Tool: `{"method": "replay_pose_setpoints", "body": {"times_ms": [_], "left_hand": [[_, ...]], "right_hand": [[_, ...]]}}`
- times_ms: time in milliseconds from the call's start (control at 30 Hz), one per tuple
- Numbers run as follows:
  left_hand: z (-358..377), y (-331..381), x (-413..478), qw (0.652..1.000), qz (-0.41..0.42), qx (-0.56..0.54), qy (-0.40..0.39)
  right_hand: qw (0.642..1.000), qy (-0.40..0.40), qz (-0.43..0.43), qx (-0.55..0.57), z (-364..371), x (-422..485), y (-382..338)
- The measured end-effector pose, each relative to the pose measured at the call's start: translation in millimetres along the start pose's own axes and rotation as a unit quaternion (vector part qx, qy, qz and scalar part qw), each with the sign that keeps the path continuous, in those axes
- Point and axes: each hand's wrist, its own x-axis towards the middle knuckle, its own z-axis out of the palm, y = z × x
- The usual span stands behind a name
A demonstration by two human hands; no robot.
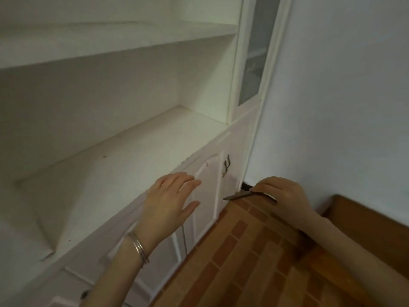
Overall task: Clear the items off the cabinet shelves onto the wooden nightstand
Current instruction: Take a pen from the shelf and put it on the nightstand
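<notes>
**Inspector:** Count the hands and give their condition.

**Clerk:** Two. The left hand (170,202) hangs with fingers straight and spread, holding nothing, in front of a white panelled lower door (205,196) of the cabinet. The right hand (283,196) has its fingers curled over the top edge of one thin dark flat piece (238,196) and grips it.

**Inspector:** Where is that piece?

**Clerk:** Its pointed end juts from the right hand toward the left hand without touching it. It sits above the brick-patterned brown floor (232,262), near the corner where the cabinet meets the pale wall (343,96). I cannot tell what the piece is.

**Inspector:** Shelves?

**Clerk:** Two white painted shelves. The lower shelf (132,165) lies just beyond the left hand, and the upper shelf (110,43) is well above it.

**Inspector:** The nightstand?

**Clerk:** One brown wooden nightstand (365,227), under and beyond the right forearm, against the wall.

**Inspector:** Anything else?

**Clerk:** There are thin silver bangles (139,247) on the left wrist, two or three; blur prevents a firm count. Two dark curved metal handles (226,166) sit between the hands and beyond them. One glass-panelled white door (256,52) is high above the right hand.
</notes>
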Motion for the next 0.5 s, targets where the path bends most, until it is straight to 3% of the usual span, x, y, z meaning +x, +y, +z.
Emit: {"method": "replay_pose_setpoints", "body": {"times_ms": [333,500], "left_hand": [[120,181,93,0.984,0.120,-0.126,-0.038],[167,251,120,0.969,0.157,-0.161,-0.101]], "right_hand": [[0.974,-0.096,0.183,-0.092,-102,-167,112],[0.956,-0.114,0.255,-0.089,-137,-240,147]]}}
